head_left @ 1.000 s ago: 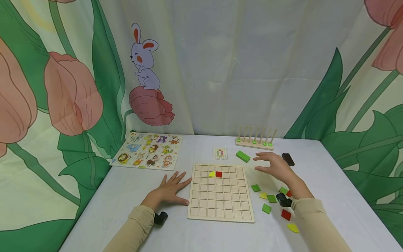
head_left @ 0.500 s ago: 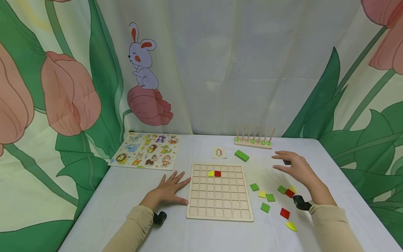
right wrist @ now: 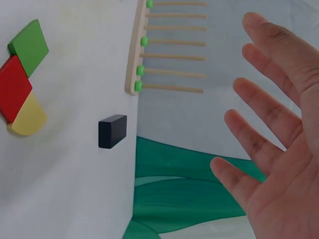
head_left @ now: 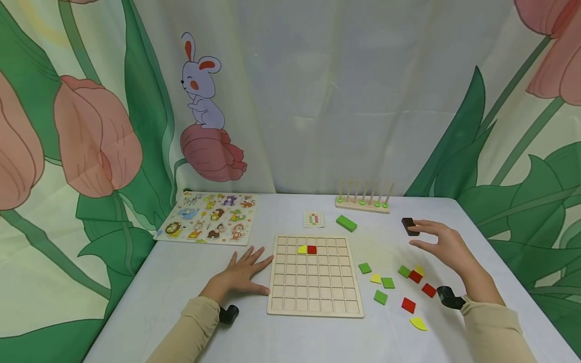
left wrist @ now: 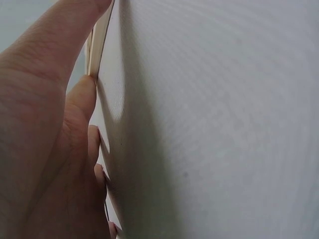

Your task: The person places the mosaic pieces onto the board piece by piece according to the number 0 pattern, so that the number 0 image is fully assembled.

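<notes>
Now hovering, right hand (head_left: 442, 245) w/ fingers spread, holding nothing, just beside dark block (head_left: 409, 226) on table (head_left: 181, 282). Left hand (head_left: 242, 275) flat, fingers straight, touching grid board (head_left: 314, 276) edge.

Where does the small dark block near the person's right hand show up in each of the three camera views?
Head: the dark block lies on the table right of the grid board, just beyond the right hand.
Left wrist: not in it.
Right wrist: the dark block sits left of centre.
Shared landmark: the wooden peg rack with green beads, just past the block.
</notes>
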A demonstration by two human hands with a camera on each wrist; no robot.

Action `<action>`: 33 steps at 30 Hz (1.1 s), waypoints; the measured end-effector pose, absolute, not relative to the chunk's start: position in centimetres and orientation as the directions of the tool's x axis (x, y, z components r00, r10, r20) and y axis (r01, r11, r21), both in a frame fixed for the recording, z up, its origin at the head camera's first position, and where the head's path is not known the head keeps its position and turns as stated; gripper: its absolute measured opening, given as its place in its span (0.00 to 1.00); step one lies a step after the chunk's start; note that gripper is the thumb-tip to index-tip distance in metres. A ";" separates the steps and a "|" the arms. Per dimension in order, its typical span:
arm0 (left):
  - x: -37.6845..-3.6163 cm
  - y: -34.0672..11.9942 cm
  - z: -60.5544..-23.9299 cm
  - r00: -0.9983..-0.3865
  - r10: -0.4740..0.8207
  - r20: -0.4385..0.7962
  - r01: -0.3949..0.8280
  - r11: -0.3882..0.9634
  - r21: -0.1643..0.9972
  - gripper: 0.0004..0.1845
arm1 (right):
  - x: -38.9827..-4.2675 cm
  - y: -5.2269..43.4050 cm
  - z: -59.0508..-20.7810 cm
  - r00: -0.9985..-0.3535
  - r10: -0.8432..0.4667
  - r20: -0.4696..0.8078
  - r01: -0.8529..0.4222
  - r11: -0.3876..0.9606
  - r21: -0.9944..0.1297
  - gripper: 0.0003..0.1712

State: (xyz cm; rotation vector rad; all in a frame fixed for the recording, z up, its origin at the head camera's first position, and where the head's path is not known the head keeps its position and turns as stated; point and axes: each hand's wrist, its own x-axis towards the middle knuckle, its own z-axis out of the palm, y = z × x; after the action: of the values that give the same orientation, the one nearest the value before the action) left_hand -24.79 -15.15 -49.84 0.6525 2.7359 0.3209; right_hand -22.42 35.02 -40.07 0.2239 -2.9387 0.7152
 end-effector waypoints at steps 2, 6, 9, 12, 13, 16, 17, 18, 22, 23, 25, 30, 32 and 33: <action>-24.8 -15.1 -49.8 -0.850 0.467 -0.245 0.398 0.873 0.283 0.51 | -22.3 35.1 -40.1 -0.983 -0.116 0.139 -0.167 0.877 -0.450 0.29; -24.8 -15.0 -49.7 -0.850 0.467 -0.245 0.398 0.873 0.281 0.50 | -22.2 35.2 -40.2 -0.984 -0.113 0.140 -0.166 0.872 -0.460 0.29; -24.8 -15.0 -49.7 -0.850 0.469 -0.241 0.402 0.872 0.278 0.50 | -22.0 35.8 -40.5 -0.985 -0.105 0.137 -0.158 0.864 -0.478 0.29; -24.8 -15.0 -49.7 -0.850 0.471 -0.237 0.407 0.871 0.274 0.50 | -21.7 36.8 -41.2 -0.988 -0.092 0.122 -0.141 0.856 -0.497 0.30; -24.8 -15.1 -49.7 -0.850 0.472 -0.235 0.407 0.871 0.275 0.50 | -21.6 37.1 -41.5 -0.989 -0.092 0.113 -0.136 0.854 -0.502 0.30; -24.7 -15.1 -49.7 -0.849 0.476 -0.230 0.411 0.868 0.277 0.50 | -21.4 38.1 -42.5 -0.993 -0.095 0.074 -0.119 0.849 -0.515 0.29; -24.7 -15.1 -49.7 -0.849 0.477 -0.229 0.413 0.868 0.277 0.50 | -21.4 38.4 -42.8 -0.994 -0.095 0.058 -0.111 0.846 -0.522 0.29; -24.7 -15.1 -49.7 -0.849 0.477 -0.229 0.413 0.867 0.277 0.50 | -21.3 38.7 -43.2 -0.994 -0.096 0.042 -0.104 0.843 -0.527 0.29; -24.7 -15.1 -49.6 -0.845 0.477 -0.241 0.410 0.868 0.279 0.50 | -21.2 39.6 -45.1 -0.996 -0.084 -0.036 -0.051 0.831 -0.554 0.29; -24.7 -15.1 -49.6 -0.845 0.476 -0.244 0.409 0.869 0.278 0.50 | -21.1 39.7 -45.6 -0.995 -0.082 -0.060 -0.034 0.828 -0.560 0.29; -24.7 -15.1 -49.4 -0.847 0.471 -0.249 0.404 0.872 0.275 0.50 | -21.2 40.0 -46.5 -0.991 -0.086 -0.103 -0.012 0.823 -0.568 0.30; -24.7 -15.0 -49.2 -0.849 0.462 -0.255 0.393 0.876 0.278 0.51 | -21.4 40.4 -48.2 -0.979 -0.101 -0.178 0.024 0.808 -0.588 0.32; -24.6 -15.0 -49.2 -0.849 0.463 -0.256 0.392 0.876 0.282 0.51 | -21.4 40.4 -48.4 -0.977 -0.096 -0.193 0.040 0.799 -0.600 0.33; -24.7 -15.0 -49.2 -0.849 0.461 -0.259 0.391 0.877 0.279 0.51 | -21.4 40.4 -48.5 -0.977 -0.097 -0.192 0.039 0.798 -0.601 0.33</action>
State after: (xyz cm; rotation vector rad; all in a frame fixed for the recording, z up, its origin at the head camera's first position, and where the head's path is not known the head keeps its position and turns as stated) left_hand -24.66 -15.03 -49.25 0.6371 2.7283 0.3103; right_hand -21.41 40.41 -48.47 0.0526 -3.1802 1.0713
